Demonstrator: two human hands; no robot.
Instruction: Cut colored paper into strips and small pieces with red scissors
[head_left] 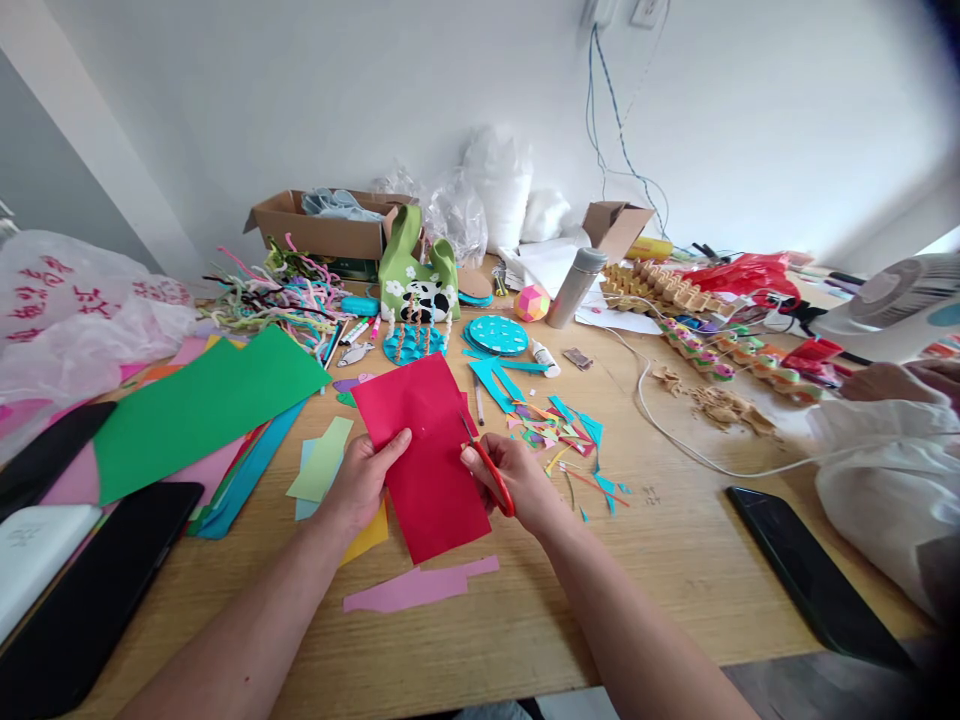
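Observation:
A sheet of red paper (431, 470) is held up over the table, gripped along its left edge by my left hand (367, 475) with the thumb on top. My right hand (517, 480) is closed on a pair of scissors (495, 475) with red handles; their blades lie at the paper's right edge, where a narrow strip of red sticks out. Below the sheet lies a pink paper offcut (420, 588). Light green paper (324, 460) and yellow paper (369, 537) rest beside and partly behind my left hand.
Colored paper scraps (559, 425) are strewn right of my hands. Green sheets (217, 410) and black phones are stacked at left. A grey bottle (576, 288), panda bag (420, 280) and turquoise discs (496, 336) stand behind. At right are a phone (814, 570), a cable and another person's hand (877, 388).

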